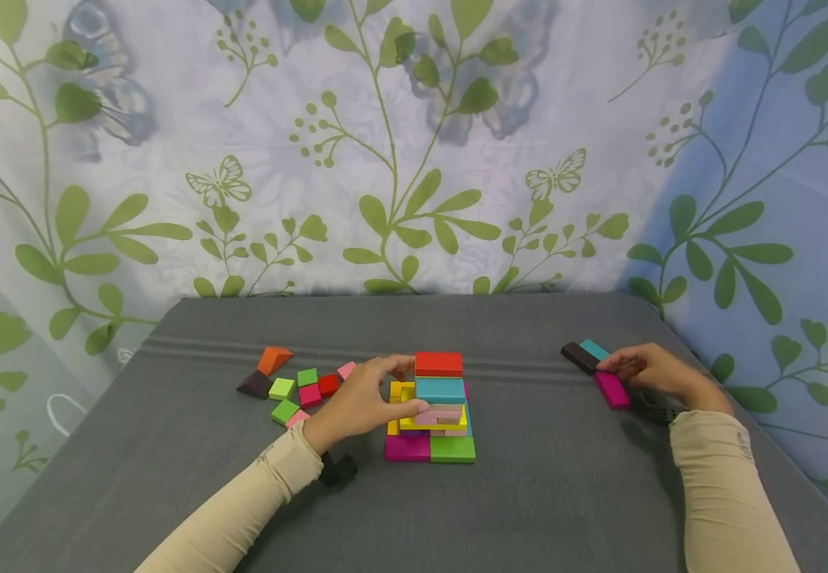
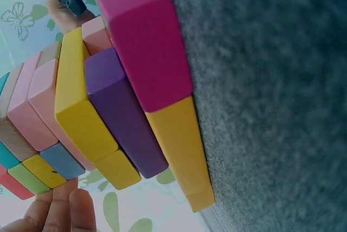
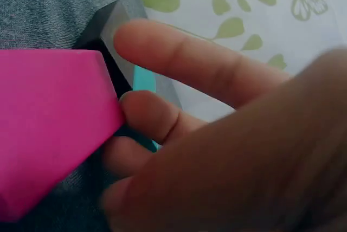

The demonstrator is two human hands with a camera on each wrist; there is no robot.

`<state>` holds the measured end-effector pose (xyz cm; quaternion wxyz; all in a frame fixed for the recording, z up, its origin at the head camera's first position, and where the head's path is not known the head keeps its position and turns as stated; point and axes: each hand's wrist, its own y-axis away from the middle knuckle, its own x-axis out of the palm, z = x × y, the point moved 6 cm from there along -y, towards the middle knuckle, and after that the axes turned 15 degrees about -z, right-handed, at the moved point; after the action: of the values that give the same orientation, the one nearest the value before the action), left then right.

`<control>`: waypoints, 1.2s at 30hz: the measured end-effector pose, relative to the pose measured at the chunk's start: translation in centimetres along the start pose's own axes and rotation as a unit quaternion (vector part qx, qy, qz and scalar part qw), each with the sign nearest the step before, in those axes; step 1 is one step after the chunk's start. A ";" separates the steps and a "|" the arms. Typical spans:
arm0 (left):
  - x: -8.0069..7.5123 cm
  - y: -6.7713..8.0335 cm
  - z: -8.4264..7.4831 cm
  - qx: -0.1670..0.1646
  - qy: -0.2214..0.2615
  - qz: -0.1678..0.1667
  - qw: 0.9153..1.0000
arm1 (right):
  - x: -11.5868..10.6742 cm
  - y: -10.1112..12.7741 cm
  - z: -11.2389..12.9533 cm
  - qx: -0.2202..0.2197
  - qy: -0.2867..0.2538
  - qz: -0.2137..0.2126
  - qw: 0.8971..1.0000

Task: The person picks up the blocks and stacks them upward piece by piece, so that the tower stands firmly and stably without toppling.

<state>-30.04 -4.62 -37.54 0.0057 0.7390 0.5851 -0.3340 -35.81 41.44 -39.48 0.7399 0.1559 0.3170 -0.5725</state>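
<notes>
Left hand (image 1: 365, 398): holding the block stack (image 1: 442, 390), multicoloured, smooth, rectangular, likely painted wood. Grip is spanning wide, thumb pressing the near face, fingers lying round the far side. Right hand (image 1: 650, 374): fingers loosely bent and spread, tips lying at the far end of a magenta rectangular block (image 3: 49, 123); index finger is resting over a dark brown rectangular block (image 3: 103, 29). No pinch is showing; thumb contact, can't tell.

The magenta one is lying near the table's right edge, pointing at the dark brown one; a teal rectangular block (image 1: 593, 349) is lying alongside that, partly hidden by the hand.

Handling, judging by looks: light, stiff, slightly slippery, not fragile. Best hold is likely across the long sides, mid-length. Stack is the delicate part: layers seem to be sitting loose, so light pressure, low down, suits it better than squeezing up top.

Stack is standing about midway between the left and right edges of the grey cloth-covered table (image 1: 528, 501). A red rectangular block (image 1: 438, 364) is topping it; a purple rectangular block (image 2: 126, 113) is sitting just above the base layer.

Further left, small green, red and pink blocks (image 1: 309, 395) are lying scattered, with an orange triangular block (image 1: 274, 359) nearer the far left corner. Leaf-print fabric (image 1: 585, 263) is hanging beyond the far edge.
</notes>
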 end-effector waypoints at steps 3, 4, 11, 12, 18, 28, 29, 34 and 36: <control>0.0 0.0 0.1 0.000 0.000 0.000 1.000 | 0.7 -0.1 0.0 -0.009 -0.027 0.039 0.999; 0.0 0.0 0.1 0.000 -0.001 0.000 1.000 | 1.1 -0.2 0.2 -0.015 -0.026 0.054 0.998; 0.0 0.0 0.0 0.005 0.000 0.000 1.000 | 3.9 -1.1 2.5 -0.001 -0.019 0.144 0.989; 0.0 0.0 0.0 0.006 0.001 0.000 1.000 | 4.4 -1.2 2.8 0.014 -0.025 0.150 0.988; 0.0 -0.1 0.0 0.008 0.001 0.000 1.000 | 6.7 -1.8 4.5 -0.011 -0.028 0.178 0.984; 0.0 -0.2 -0.1 0.007 0.004 0.001 1.000 | 7.3 -1.5 5.7 -0.087 -0.050 0.191 0.976; 0.0 -0.2 -0.1 0.008 0.005 0.000 1.000 | 7.3 -1.5 5.6 -0.078 -0.042 0.187 0.978; 0.0 -0.1 -0.1 0.011 0.005 0.001 1.000 | 7.3 -1.6 5.3 -0.035 0.007 0.168 0.985; 0.0 -0.1 -0.1 0.010 0.004 0.001 1.000 | 7.2 -1.6 5.1 -0.030 0.009 0.162 0.986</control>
<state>-30.11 -4.55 -37.45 -0.0041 0.7413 0.5806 -0.3367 -34.84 32.49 -40.12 0.8242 0.1885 0.3112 -0.4339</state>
